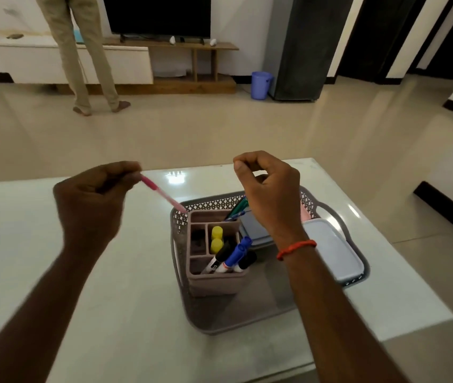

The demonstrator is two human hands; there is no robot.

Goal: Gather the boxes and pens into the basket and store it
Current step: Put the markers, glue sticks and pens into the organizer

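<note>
A grey lattice basket [197, 313] sits on the white table [54, 244]. Inside it stands a brown pen holder [214, 283] with markers [233, 255] and yellow-capped items [216, 239], plus pale blue boxes [333, 250] on its right side. My left hand [92, 200] pinches a pink pen [164, 196] by its upper end; the pen slants down to the holder's back left corner. My right hand [269, 194] hovers above the basket with fingers curled and thumb near the forefinger, holding nothing that I can see. Green and blue pens [237, 210] lean under it.
A person in beige trousers [81, 51] stands by the TV cabinet [126, 64] across the tiled floor. A blue bucket [260, 84] sits beside a dark tall cabinet [308, 45]. The table's right edge runs just past the basket.
</note>
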